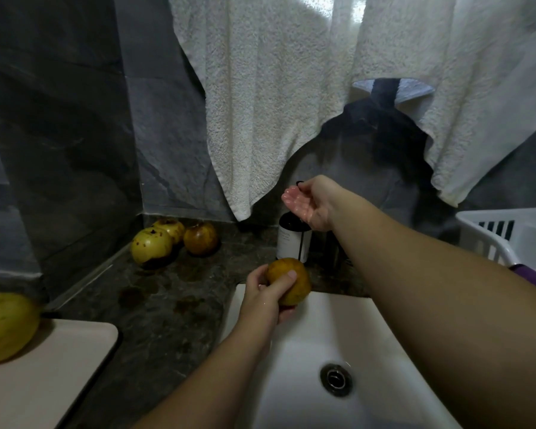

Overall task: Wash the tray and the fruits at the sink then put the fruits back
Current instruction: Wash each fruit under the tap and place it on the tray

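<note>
Fruit [291, 280] sits over the sink [291, 335] in your left hand [268, 297], round, firm and likely slippery when wet, so wrap your fingers round its middle while your right hand [310, 202] stays cupped and empty.

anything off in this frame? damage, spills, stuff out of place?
Yes. The three fruits in the counter corner have dark brown spots, and the front one looks darkened underneath, possibly bruised or rotting. Dark wet-looking patches mark the counter near them. A white towel hangs low over the area behind the sink, covering most of the wall there.
</note>
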The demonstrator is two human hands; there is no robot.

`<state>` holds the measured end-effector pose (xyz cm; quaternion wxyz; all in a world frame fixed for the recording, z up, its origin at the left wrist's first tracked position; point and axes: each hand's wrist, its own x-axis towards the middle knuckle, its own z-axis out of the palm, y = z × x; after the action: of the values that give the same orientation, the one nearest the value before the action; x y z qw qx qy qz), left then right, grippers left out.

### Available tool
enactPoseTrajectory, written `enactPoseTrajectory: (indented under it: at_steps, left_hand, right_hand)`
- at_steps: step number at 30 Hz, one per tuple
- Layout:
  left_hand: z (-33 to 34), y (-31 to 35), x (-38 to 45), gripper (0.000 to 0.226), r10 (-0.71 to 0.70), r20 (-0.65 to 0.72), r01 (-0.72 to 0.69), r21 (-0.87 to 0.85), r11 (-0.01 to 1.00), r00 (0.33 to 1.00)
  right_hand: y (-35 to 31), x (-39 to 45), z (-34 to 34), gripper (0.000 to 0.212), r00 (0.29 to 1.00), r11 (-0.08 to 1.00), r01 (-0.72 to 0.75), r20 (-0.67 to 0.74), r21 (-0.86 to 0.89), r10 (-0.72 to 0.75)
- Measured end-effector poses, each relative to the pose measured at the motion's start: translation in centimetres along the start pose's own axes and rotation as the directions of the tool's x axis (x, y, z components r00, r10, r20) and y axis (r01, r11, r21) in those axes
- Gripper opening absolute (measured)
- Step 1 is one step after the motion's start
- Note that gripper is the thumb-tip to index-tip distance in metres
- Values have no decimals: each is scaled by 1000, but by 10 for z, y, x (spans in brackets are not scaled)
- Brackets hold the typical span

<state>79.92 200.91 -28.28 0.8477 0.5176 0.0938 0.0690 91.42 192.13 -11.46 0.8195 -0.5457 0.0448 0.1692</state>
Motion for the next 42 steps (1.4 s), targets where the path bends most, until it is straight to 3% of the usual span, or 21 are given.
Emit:
enactPoseTrajectory:
  at_steps: [3,9,11,13,15,17,18,19,21,22,24,26,27,29,30,32,34,35,38,40,42]
  left_hand:
    - [6,4,-3,40,-61,-12,60,-60,996,998]
    - [13,8,-6,58,-359,-44,322,-355,878,932]
    - [8,8,-5,73,-418,-30,374,-392,841,908]
    - [5,9,-5,78,-422,-20,377,-416,828,906]
    - [22,13,-11,66,-403,49,367,-524,769,914]
    - [40,20,-18,39,-263,23,229,-566,792,965]
    - [44,24,-20,33,-271,28,222,-657,720,962]
    - [46,20,-21,33,-282,-19,223,-563,796,959]
    - [42,13,-25,47,-403,-32,332,-509,794,915]
    - [30,11,-21,52,-434,-69,356,-465,811,898]
    - [32,-4,-14,51,-381,-96,313,-410,857,920]
    - [34,-13,-13,38,-352,-117,319,-230,919,929]
    - [38,-17,-15,35,-339,-161,322,-124,939,927]
    - [50,-9,-21,50,-342,-24,343,22,939,939]
    - [49,-8,-21,59,-286,-77,294,126,947,955]
    - [46,-4,-20,59,-266,-66,273,135,952,962]
    - [57,-12,-17,55,-326,-11,326,67,943,945]
    - [63,-16,-18,57,-336,-5,335,82,939,942]
    - [73,-21,-17,68,-390,-25,389,147,909,921]
    - [72,-27,-10,66,-393,-55,397,112,911,918]
    - [68,-38,1,66,-395,-64,400,133,907,916]
  right_hand:
    - [0,0,0,29,1000,1000,6,8,5,-6]
    - [27,-15,-11,42,996,998,-21,84,54,16]
    - [54,-25,-14,34,994,998,57,94,-27,-54]
    - [85,-38,-18,28,962,946,268,99,-181,-254]
    - [111,-51,-30,22,833,687,548,238,-478,-499]
    - [129,-59,-43,25,689,289,688,475,-665,-548]
    - [130,-59,-48,27,671,194,687,509,-700,-539]
    - [129,-58,-52,28,700,218,662,488,-717,-521]
    - [130,-56,-59,28,817,492,565,366,-662,-445]
    - [135,-57,-64,29,850,559,521,331,-645,-411]
    - [151,-59,-72,38,824,425,538,347,-728,-449]
    - [156,-67,-80,44,722,227,623,438,-749,-535]
    - [149,-65,-85,41,716,248,633,433,-733,-548]
    - [133,-63,-92,29,829,577,551,320,-603,-459]
    - [129,-62,-95,26,877,698,479,264,-532,-401]
    - [136,-65,-102,29,881,644,464,241,-608,-408]
    - [143,-68,-108,39,797,398,540,300,-742,-524]
    - [141,-68,-113,38,767,345,555,305,-757,-564]
    - [132,-59,-128,26,883,716,434,101,-547,-458]
    - [143,-54,-137,28,921,793,338,6,-507,-389]
    - [153,-50,-135,33,890,659,360,31,-661,-456]
